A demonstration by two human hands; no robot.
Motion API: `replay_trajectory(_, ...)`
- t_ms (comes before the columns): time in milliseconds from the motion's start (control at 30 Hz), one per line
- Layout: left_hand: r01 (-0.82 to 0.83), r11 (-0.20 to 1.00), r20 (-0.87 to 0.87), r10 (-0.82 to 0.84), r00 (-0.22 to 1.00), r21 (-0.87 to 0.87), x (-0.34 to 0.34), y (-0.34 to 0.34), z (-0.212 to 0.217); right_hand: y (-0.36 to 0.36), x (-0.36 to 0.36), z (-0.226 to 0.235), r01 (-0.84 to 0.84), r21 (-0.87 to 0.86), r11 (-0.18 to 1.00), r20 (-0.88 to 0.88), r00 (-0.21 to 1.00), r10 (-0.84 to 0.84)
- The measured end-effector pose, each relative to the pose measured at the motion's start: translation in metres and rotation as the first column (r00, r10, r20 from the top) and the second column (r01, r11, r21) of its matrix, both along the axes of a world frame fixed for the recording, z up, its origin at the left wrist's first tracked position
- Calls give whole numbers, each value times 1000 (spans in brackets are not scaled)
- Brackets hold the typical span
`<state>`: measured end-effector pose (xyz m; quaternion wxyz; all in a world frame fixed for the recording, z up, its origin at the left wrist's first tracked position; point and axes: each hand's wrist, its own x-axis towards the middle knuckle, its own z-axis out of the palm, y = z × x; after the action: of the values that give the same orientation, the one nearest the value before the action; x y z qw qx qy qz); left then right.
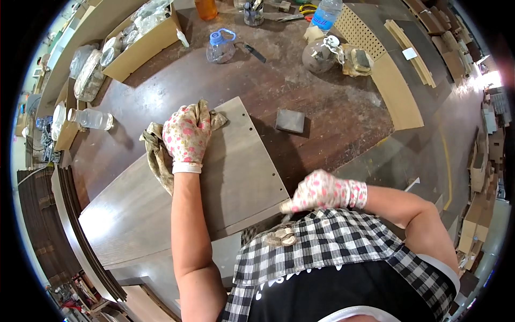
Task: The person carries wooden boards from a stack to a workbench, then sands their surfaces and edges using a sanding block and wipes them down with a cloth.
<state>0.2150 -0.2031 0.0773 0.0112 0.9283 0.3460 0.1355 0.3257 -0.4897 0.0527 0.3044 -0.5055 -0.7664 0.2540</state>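
A grey-brown wood-grain panel (236,177) with small holes along its right end lies on the brown worktable. My left hand (186,134), in a white glove with pink spots, presses a crumpled, stained cloth (156,155) against the panel's far edge, its fingers curled over the cloth. At the panel's near right corner is my right hand (324,191), in a matching glove. Its fingers are closed, slightly blurred, and their tips reach the corner; a small greyish thing shows below them, too unclear to name. A grey block (290,121) sits beyond the panel's right end.
Across the table stand a handled plastic jug (220,48), a water bottle (326,16), a dark knotted bag (319,55) and a utility knife (255,52). A clear bottle (91,119) lies at the left near cardboard boxes (142,51). Dark panels (80,214) stand at the left edge.
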Motion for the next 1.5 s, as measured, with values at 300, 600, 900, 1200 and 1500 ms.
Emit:
replay_trajectory(300,13,1000,80,-15,997,20,0,-4,1,66,21,-13,203,125,971,-31,979,-201)
replay_trajectory(600,-30,999,41,31,999,-26,6,-3,1,68,24,-6,328,256,909,-78,945,-319)
replay_trajectory(900,-47,999,66,46,997,7,-2,6,-8,-5,-5,-6,99,143,985,-139,987,-79)
replay_trajectory(1200,-52,999,38,52,998,5,2,3,-6,-24,-12,-20,32,51,998,-34,999,-30)
replay_trajectory(1500,-35,999,45,33,998,41,-3,3,-6,19,5,2,116,-129,985,78,991,-106)
